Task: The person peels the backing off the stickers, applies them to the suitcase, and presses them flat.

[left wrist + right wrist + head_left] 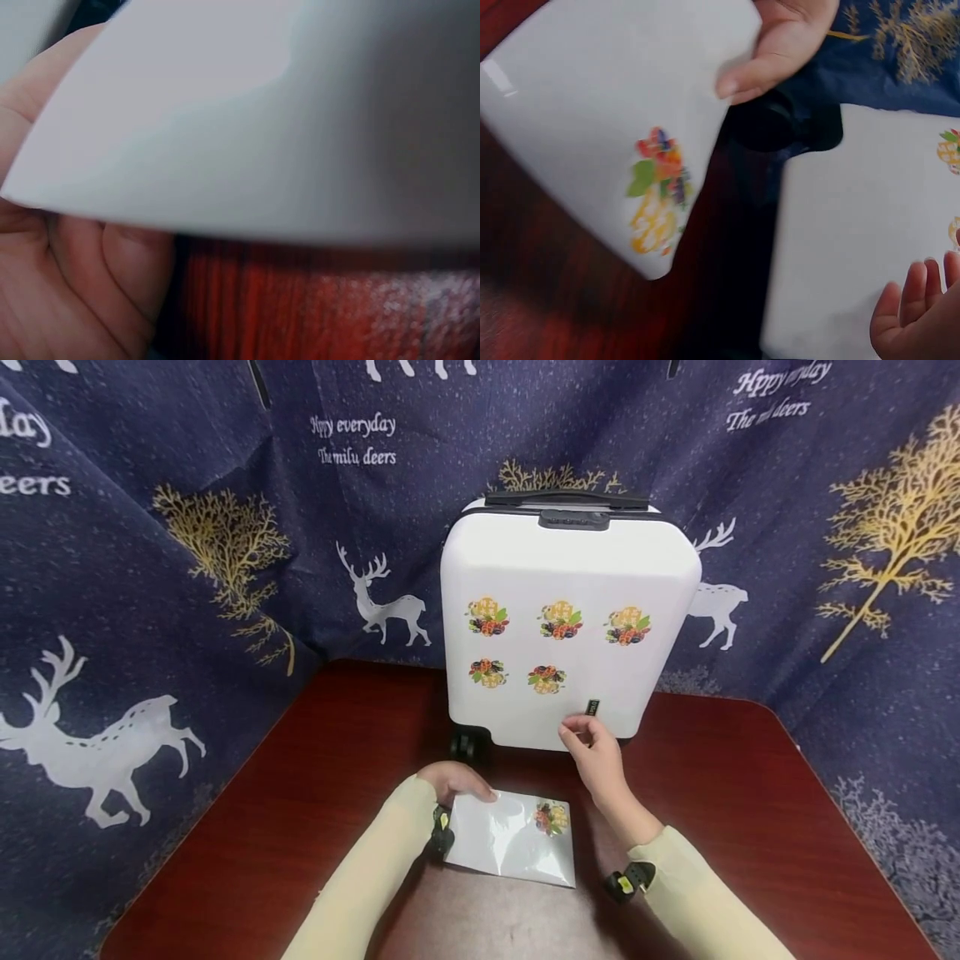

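My left hand (459,781) grips the upper left edge of a glossy white sticker sheet (502,839), thumb on top and fingers beneath. One fruit sticker (552,818) sits at the sheet's upper right corner; the right wrist view shows the sheet (607,97) bowed. A white suitcase (517,556) stands upright behind it, several similar fruit stickers (561,620) in two rows on its front. My right hand (600,764) is in front of the suitcase's lower right part, fingers loosely bent beside a small dark label (592,707). Nothing shows between its fingers (913,296).
The suitcase stands on a dark red wooden table (360,735), with a black wheel (467,743) at its lower left and a black handle (566,499) on top. Close behind hangs a blue cloth (405,518) printed with deer and golden trees.
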Tool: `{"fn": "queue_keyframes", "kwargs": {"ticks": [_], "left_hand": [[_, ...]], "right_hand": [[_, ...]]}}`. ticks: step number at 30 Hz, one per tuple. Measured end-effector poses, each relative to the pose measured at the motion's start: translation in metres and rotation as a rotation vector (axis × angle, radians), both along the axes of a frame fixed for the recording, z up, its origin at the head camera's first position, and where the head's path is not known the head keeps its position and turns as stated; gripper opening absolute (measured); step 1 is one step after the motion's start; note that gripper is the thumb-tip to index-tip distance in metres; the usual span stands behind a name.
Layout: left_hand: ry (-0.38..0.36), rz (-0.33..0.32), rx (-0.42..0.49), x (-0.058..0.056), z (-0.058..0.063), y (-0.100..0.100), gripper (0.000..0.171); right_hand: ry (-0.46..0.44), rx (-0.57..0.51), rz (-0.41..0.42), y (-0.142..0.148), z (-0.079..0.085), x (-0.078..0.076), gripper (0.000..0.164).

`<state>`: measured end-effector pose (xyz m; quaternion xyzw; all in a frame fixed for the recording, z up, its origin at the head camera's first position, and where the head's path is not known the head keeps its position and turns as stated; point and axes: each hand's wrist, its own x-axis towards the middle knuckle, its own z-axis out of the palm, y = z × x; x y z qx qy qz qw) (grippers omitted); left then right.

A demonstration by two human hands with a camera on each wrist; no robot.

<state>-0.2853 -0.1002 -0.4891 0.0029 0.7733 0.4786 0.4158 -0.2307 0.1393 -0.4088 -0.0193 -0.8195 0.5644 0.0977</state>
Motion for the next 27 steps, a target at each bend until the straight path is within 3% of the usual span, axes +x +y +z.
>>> {"fn": "queue_keyframes", "kwargs": {"ticks": [7, 14, 27], "left_hand": [[0.018, 0.003, 0.032, 0.001, 0.002, -0.001, 0.03], [0.008, -0.005, 0.045, 0.001, 0.002, -0.001, 0.03], [0.013, -0.012, 0.036, 0.002, 0.0, -0.001, 0.031]], "right_hand": [[-0.036, 0.096, 0.115, 0.007, -0.015, 0.009, 0.024], [-0.128, 0.192, 0.213, 0.014, -0.037, 0.014, 0.023], [-0.274, 0.195, 0.309, 0.023, -0.064, 0.016, 0.031]]}}
